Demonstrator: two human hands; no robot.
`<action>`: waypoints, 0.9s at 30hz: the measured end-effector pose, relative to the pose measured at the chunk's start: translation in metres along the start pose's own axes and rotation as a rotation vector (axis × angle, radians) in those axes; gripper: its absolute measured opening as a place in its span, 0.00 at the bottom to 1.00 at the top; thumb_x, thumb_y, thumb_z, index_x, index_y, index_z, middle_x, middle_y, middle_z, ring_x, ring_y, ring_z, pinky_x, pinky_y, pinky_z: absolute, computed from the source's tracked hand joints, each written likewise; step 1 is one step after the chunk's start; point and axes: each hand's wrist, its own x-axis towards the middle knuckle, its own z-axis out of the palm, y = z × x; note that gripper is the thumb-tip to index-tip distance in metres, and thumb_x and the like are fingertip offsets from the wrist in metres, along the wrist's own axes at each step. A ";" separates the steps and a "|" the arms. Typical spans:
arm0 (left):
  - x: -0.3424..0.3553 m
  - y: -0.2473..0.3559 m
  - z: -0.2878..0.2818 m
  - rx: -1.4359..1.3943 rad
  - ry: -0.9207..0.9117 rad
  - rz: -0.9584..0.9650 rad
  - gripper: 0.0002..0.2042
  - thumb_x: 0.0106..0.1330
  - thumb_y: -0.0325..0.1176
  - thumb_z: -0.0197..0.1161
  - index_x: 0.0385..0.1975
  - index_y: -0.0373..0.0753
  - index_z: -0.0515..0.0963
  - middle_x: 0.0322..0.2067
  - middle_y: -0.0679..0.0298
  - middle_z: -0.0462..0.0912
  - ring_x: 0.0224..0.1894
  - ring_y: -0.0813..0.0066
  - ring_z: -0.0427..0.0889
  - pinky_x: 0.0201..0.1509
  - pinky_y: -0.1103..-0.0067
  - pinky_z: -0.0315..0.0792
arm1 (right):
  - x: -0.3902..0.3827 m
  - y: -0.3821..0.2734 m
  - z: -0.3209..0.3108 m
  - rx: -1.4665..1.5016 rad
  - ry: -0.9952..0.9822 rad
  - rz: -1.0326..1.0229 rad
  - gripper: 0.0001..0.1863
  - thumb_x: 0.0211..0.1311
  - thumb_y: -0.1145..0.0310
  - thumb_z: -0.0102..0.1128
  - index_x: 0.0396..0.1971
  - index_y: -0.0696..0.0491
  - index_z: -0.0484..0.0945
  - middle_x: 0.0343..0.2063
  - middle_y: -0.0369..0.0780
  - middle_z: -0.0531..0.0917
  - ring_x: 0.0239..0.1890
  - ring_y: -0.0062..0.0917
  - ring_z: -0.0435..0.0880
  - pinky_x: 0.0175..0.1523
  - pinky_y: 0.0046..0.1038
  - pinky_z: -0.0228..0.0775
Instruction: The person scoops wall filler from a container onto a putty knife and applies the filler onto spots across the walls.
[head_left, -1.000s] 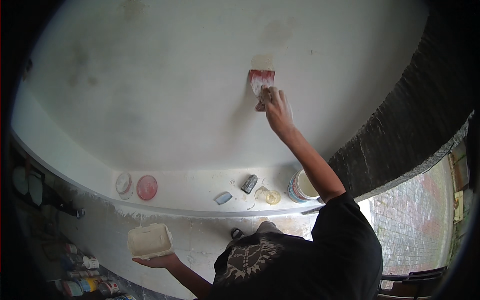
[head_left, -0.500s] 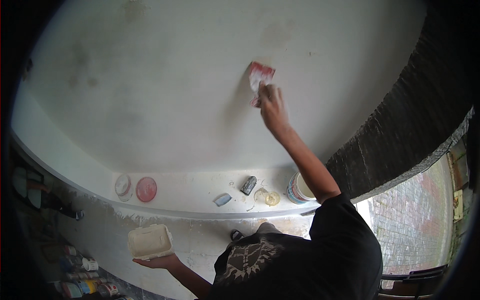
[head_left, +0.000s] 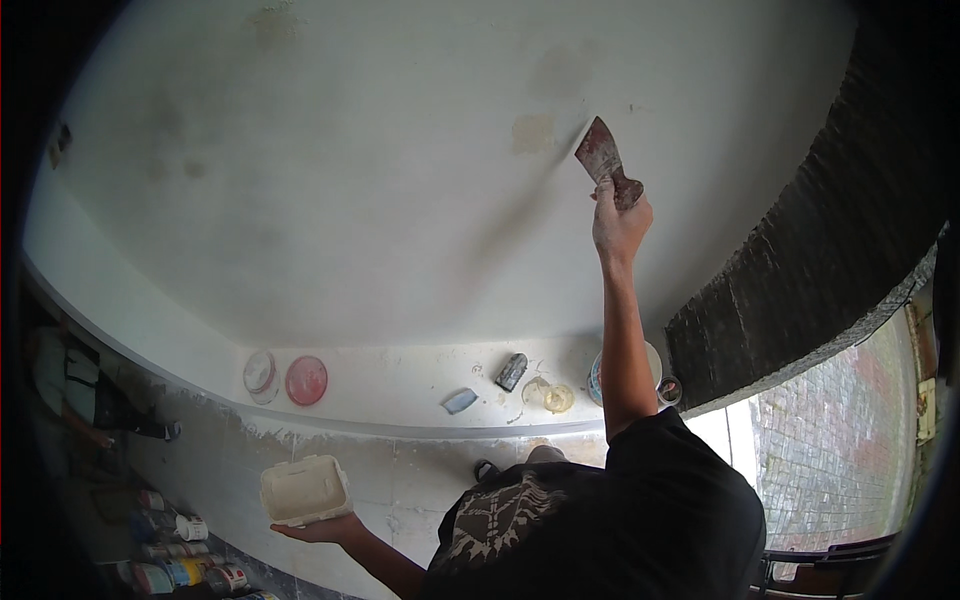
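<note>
My right hand (head_left: 622, 228) is closed round the handle of a putty knife (head_left: 602, 155), its wide stained blade angled up and to the left near the pale wall (head_left: 380, 180). A damp beige patch (head_left: 533, 132) shows on the wall just left of the blade, with a greyer patch (head_left: 565, 70) above it. Low on the left, my left hand (head_left: 318, 530) supports a shallow cream tub (head_left: 306, 489) from beneath. Pale residue coats the inside of the tub. The fingers under it are mostly hidden.
Along the ledge (head_left: 420, 395) stand a red round lid (head_left: 306, 380), a clear lid (head_left: 261, 372), a dark block (head_left: 511, 372), a bluish scrap (head_left: 460, 401), a yellowish dish (head_left: 558, 398) and a bucket (head_left: 596, 378) partly behind my arm. Several paint cans (head_left: 190, 572) and another person (head_left: 75, 385) are at left.
My right hand has swung right with the putty knife, turning the blade so its darker face shows. The beige patch is now uncovered. My left hand still holds the tub in nearly the same place.
</note>
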 end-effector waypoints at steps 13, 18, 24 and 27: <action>0.004 -0.011 0.011 0.044 -0.018 0.018 0.33 0.66 0.62 0.37 0.61 0.41 0.62 0.58 0.54 0.67 0.59 0.50 0.69 0.61 0.55 0.66 | -0.039 -0.032 0.078 -0.263 -0.060 -0.472 0.18 0.52 0.82 0.54 0.45 0.61 0.76 0.33 0.47 0.78 0.30 0.37 0.81 0.32 0.33 0.74; 0.003 -0.014 0.017 0.050 -0.009 -0.017 0.33 0.67 0.62 0.35 0.61 0.41 0.62 0.58 0.55 0.67 0.59 0.52 0.69 0.61 0.56 0.66 | -0.035 -0.046 0.047 -0.179 -0.064 -0.448 0.13 0.52 0.81 0.55 0.40 0.62 0.78 0.31 0.47 0.79 0.29 0.37 0.81 0.33 0.33 0.74; -0.002 -0.017 0.019 0.062 -0.029 -0.015 0.33 0.67 0.62 0.35 0.60 0.41 0.63 0.57 0.56 0.68 0.58 0.53 0.70 0.61 0.56 0.66 | -0.023 -0.048 0.053 0.038 -0.179 -0.433 0.09 0.48 0.80 0.57 0.31 0.62 0.78 0.26 0.47 0.79 0.26 0.40 0.79 0.32 0.33 0.72; -0.005 -0.015 0.020 0.087 0.006 -0.006 0.34 0.66 0.62 0.35 0.60 0.41 0.63 0.58 0.55 0.68 0.58 0.52 0.70 0.61 0.55 0.66 | -0.020 -0.033 0.060 0.041 -0.188 -0.376 0.07 0.48 0.80 0.56 0.30 0.62 0.79 0.26 0.48 0.80 0.26 0.39 0.80 0.32 0.33 0.72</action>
